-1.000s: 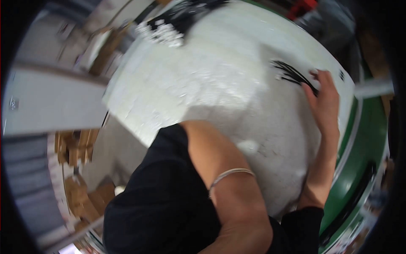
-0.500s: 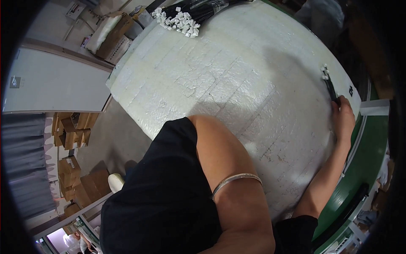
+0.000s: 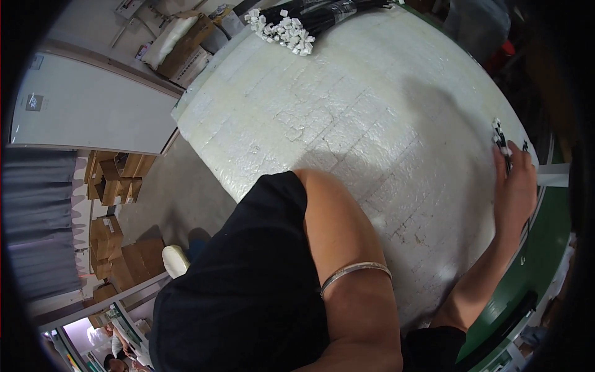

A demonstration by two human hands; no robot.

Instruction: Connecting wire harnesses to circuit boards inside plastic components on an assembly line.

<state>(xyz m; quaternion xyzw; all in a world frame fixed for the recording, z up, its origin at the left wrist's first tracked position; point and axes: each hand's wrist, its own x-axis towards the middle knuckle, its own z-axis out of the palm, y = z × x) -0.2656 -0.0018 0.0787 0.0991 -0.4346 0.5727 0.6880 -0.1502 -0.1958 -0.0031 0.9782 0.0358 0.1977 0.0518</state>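
Observation:
At the right side of the white-covered table [image 3: 347,105], my right hand [image 3: 518,189] is closed around a small bundle of black cables [image 3: 502,137] with white connectors at the far end. Its fingers sit close behind those connectors, and the rest of the bundle is hidden by the hand. My left arm is bent across the middle, with a bangle at the wrist. The back of my left hand [image 3: 361,310] shows near the lower edge, and its fingers are out of sight.
A larger pile of black cables with white connectors [image 3: 285,31] lies at the table's far edge. Along the right runs a green surface [image 3: 539,248]. Cardboard boxes [image 3: 118,180] stand on the floor at left. Another person [image 3: 118,353] appears at the lower left.
The whole view has shifted slightly. My right hand now covers more of the cable bundle, so less of it sticks out past the fingers. My left arm keeps its bent pose.

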